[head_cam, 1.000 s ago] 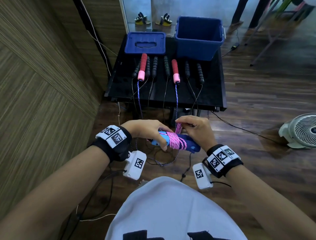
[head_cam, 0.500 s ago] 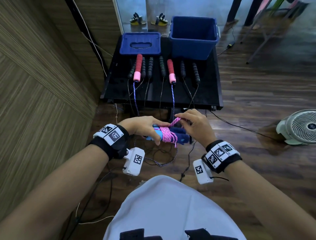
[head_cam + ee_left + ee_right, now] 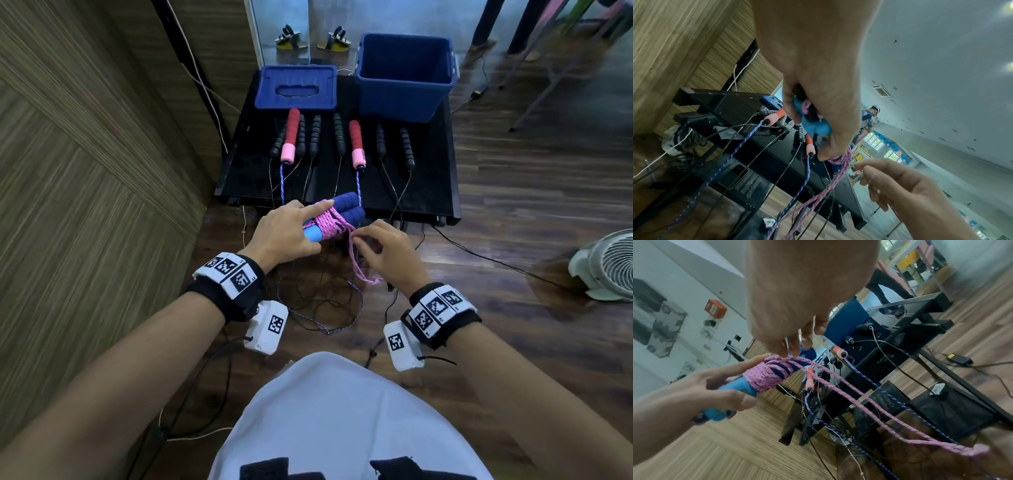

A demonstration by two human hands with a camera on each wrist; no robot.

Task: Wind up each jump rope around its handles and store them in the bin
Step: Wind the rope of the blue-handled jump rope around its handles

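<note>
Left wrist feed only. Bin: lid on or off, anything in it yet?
Observer: Lid off. The blue bin stands open at the far right of the table, its lid flat beside it. No rope shows inside.
Operator: How much is left to wind?
Observer: Of the pink rope, only a short doubled tail. It hangs from the blue handles in the left hand and ends in a loop by the right hand.
Operator: Handles waiting on the table?
Observer: Eight: two red-and-pink handles, six black handles.
</note>
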